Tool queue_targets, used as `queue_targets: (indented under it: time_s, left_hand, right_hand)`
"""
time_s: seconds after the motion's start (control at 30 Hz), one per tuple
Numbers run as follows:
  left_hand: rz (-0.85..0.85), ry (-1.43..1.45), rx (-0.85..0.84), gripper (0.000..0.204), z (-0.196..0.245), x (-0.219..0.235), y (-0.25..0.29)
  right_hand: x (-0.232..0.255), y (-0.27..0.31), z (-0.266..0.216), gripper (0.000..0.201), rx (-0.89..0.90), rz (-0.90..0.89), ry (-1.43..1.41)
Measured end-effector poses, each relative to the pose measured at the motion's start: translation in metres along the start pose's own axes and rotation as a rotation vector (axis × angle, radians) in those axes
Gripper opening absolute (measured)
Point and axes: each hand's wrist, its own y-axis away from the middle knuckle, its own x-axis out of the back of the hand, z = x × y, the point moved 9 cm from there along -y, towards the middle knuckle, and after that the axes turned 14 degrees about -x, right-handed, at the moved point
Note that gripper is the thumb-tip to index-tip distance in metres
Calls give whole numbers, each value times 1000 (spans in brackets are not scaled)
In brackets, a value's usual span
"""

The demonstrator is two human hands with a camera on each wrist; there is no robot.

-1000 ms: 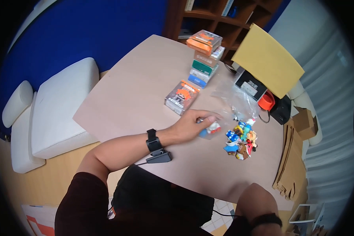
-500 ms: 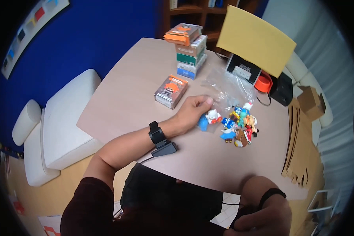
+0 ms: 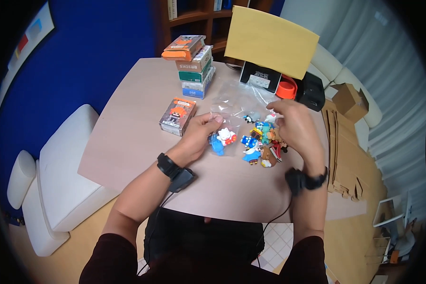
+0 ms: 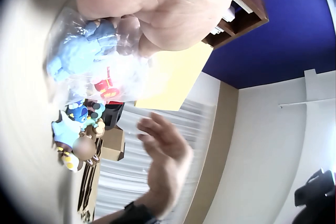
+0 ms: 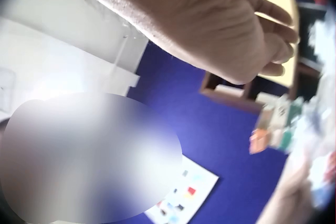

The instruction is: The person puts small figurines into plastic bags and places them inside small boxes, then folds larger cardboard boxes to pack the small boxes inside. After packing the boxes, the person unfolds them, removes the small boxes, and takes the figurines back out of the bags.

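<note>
Pinkish-beige table (image 3: 128, 128) under two bare hands, one raised, one pinching.
The right hand (image 3: 298, 130) hangs above the table, fingers loosely bent and spread from the thumb, with nothing visible in its hold; the left hand (image 3: 194, 135) pinches thumb against fingers. Down and to the right hand's left sits a heap of small multicoloured toy figures (image 3: 266, 136), nearer to it than to the left hand. Between left hand and heap is the pinched clear plastic bag (image 3: 228, 149), holding a sky-blue figure (image 3: 217, 146) and a white-and-red figure (image 3: 226, 136).
</note>
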Motion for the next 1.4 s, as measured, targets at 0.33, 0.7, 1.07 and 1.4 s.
queue_targets:
  time_s: [0.33,0.7,1.07,1.4]
  left_hand:
    - [-63,-145,-116,34,14,-7,3]
    - [-168,-148,-246,31,22,-17,5]
    - [-193,-217,-217,40,29,-20,9]
    - [-181,-265,-248,45,32,-20,9]
  right_hand:
    - [-80,10,55,56,-142,-442,-4]
    - [-72,18,49,51,-251,-349,-45]
    - [-35,14,33,20,-359,-108,-357]
    - [-28,-3,-83,20,7,-141,-259]
